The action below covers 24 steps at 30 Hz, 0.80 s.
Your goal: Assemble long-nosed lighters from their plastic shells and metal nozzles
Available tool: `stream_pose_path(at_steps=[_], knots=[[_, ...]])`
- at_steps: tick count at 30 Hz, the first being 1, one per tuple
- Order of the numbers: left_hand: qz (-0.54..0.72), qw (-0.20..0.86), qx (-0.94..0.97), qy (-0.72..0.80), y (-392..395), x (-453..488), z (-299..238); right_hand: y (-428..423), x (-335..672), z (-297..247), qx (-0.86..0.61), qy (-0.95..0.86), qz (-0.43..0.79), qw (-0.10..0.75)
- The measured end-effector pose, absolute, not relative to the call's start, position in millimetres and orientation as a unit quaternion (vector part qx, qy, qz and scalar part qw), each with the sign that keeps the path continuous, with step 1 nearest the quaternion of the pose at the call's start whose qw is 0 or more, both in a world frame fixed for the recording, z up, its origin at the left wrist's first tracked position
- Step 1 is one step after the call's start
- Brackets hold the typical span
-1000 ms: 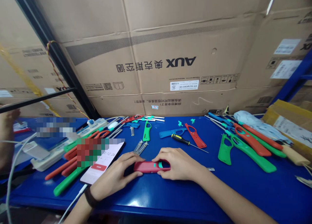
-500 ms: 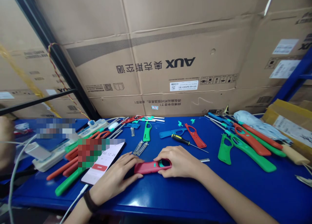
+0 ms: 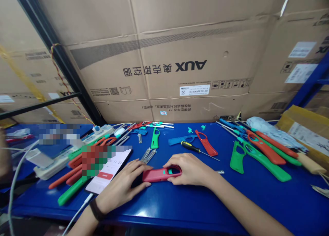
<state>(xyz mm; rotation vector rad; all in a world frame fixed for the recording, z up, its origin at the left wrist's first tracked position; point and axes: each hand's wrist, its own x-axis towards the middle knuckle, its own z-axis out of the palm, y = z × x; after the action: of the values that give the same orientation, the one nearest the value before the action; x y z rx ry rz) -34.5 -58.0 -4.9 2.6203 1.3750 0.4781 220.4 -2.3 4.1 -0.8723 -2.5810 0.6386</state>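
Observation:
A red stick lighter (image 3: 154,175) lies crosswise at the front of the blue table, with a green trigger in its finger loop. My left hand (image 3: 124,183) grips its left end between thumb and fingers. Around the loop end my right hand (image 3: 191,169) is closed, thumb below and fingers above. A metal tube tip (image 3: 220,172) shows past my right wrist; how it joins the lighter is hidden. Just behind the lighter are several clear fuel tanks (image 3: 148,156), a green handle shell (image 3: 155,139) and a yellow-and-black screwdriver (image 3: 190,146).
At left, a phone (image 3: 110,171) lies beside a pile of lighters and a white power strip (image 3: 48,165). Blue (image 3: 177,140) and red (image 3: 205,141) shells lie behind the screwdriver. More lighters (image 3: 267,160) are heaped at right, near a cardboard box (image 3: 308,126).
The lighter has shifted very slightly right in my hands, and more of its green trigger shows in the loop. The metal tip has moved a little right and nearer me.

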Motion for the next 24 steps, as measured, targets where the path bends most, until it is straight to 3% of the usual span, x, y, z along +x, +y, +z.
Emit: stream_pose_path(at_steps=[24], knots=[[0.152,0.099,0.873,0.453,-56.0,-26.2,-0.8,-1.7,221.5,4.8,-0.292,-0.911,0.246,0.159]])
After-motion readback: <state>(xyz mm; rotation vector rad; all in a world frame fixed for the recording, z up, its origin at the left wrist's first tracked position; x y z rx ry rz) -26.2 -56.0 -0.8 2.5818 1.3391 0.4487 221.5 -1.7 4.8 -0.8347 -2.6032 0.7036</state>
